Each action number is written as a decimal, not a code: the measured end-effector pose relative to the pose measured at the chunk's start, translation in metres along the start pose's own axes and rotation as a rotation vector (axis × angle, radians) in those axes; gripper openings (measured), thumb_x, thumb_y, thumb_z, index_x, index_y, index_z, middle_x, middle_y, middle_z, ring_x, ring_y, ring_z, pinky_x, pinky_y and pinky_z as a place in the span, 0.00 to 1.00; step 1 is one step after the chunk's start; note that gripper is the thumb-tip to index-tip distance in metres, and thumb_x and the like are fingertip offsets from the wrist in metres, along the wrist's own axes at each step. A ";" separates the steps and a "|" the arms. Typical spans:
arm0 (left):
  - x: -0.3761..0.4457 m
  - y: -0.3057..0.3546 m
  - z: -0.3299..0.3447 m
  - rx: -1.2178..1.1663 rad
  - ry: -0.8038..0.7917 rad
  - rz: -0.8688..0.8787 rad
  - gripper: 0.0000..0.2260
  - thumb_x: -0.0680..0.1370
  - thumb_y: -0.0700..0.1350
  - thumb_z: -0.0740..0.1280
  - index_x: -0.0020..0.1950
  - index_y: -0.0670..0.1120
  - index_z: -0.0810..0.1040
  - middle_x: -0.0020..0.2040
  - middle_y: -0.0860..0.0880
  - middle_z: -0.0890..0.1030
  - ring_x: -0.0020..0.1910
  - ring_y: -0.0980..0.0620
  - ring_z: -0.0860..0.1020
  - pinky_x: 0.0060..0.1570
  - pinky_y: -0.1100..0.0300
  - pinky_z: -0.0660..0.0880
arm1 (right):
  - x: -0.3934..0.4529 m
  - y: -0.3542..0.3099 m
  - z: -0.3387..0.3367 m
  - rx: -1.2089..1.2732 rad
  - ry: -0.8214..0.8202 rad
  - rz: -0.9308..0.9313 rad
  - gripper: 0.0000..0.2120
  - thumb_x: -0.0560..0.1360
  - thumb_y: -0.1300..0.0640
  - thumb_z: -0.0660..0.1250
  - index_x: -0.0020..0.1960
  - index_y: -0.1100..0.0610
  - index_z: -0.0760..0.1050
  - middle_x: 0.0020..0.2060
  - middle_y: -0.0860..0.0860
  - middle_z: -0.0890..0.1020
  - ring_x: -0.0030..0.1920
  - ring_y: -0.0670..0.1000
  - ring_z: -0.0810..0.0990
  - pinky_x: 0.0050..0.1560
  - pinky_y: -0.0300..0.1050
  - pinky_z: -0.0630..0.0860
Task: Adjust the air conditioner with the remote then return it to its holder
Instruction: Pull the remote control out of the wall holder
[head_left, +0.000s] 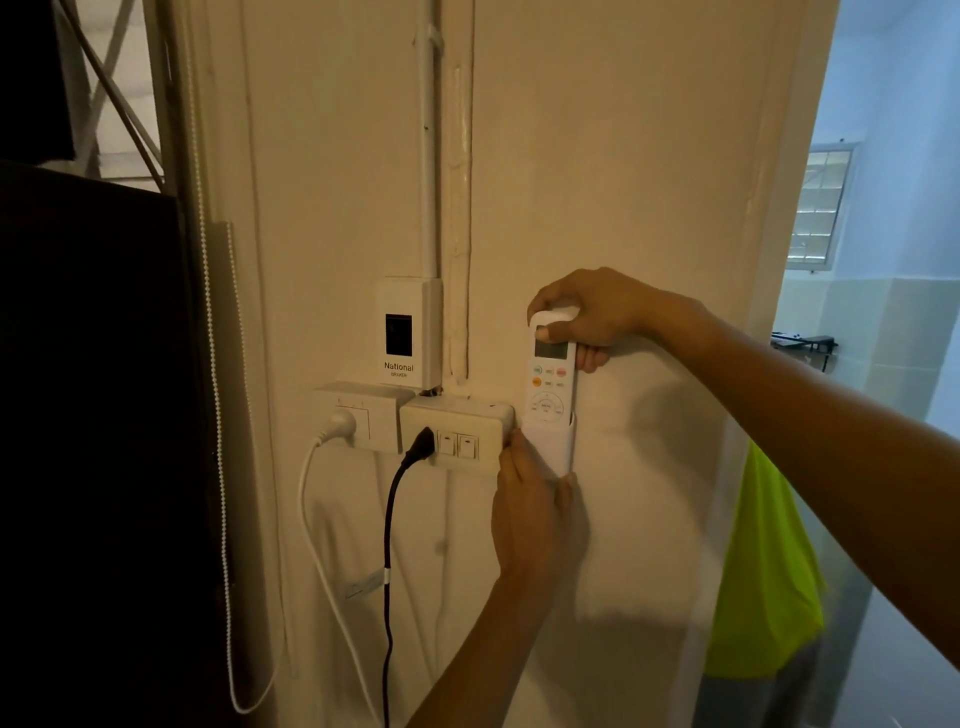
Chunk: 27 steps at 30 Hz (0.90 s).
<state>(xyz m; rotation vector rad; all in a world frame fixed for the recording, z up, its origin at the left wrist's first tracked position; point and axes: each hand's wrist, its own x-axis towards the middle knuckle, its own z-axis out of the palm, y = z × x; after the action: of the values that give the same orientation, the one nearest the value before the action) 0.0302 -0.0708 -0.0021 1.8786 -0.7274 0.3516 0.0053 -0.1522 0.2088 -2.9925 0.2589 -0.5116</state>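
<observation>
Cream painted wall (597, 156), smooth, matte. White plastic socket-and-switch box (457, 434), rectangular, black plug inserted; landmark. Right hand (592, 312), above-right of box: fingers pinching top of slim white plastic remote (550, 374), upright. Left hand (530, 509), below-right of box: fingers pressed around white plastic wall holder (553, 447), just beside box; remote's lower end seated inside.

Two bare forearms in frame, no sleeves visible. Left hand (530, 512) and right hand (592, 312): no rings, watch or gloves.
</observation>
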 end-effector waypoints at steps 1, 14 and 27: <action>-0.001 0.000 -0.001 -0.004 -0.003 -0.002 0.33 0.77 0.49 0.64 0.75 0.45 0.49 0.72 0.45 0.63 0.70 0.47 0.66 0.64 0.53 0.71 | 0.000 -0.001 -0.001 -0.001 0.007 0.001 0.15 0.76 0.51 0.65 0.61 0.52 0.75 0.56 0.50 0.78 0.39 0.51 0.81 0.45 0.47 0.80; 0.001 -0.001 0.002 0.030 -0.010 -0.018 0.32 0.77 0.48 0.64 0.75 0.44 0.49 0.72 0.45 0.64 0.68 0.48 0.69 0.63 0.55 0.72 | 0.005 0.000 -0.044 0.158 0.036 0.091 0.11 0.75 0.54 0.66 0.58 0.51 0.75 0.43 0.51 0.82 0.32 0.52 0.84 0.35 0.47 0.83; 0.003 0.000 0.002 -0.027 -0.017 -0.029 0.34 0.77 0.47 0.65 0.75 0.45 0.48 0.73 0.45 0.62 0.70 0.46 0.67 0.65 0.51 0.72 | -0.001 0.005 -0.069 0.186 0.087 0.091 0.13 0.75 0.53 0.67 0.59 0.51 0.76 0.44 0.53 0.82 0.44 0.60 0.85 0.50 0.56 0.81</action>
<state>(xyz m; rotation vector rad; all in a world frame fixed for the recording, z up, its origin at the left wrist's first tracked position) 0.0320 -0.0735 -0.0009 1.8669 -0.7123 0.3066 -0.0200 -0.1618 0.2726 -2.7679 0.3335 -0.6207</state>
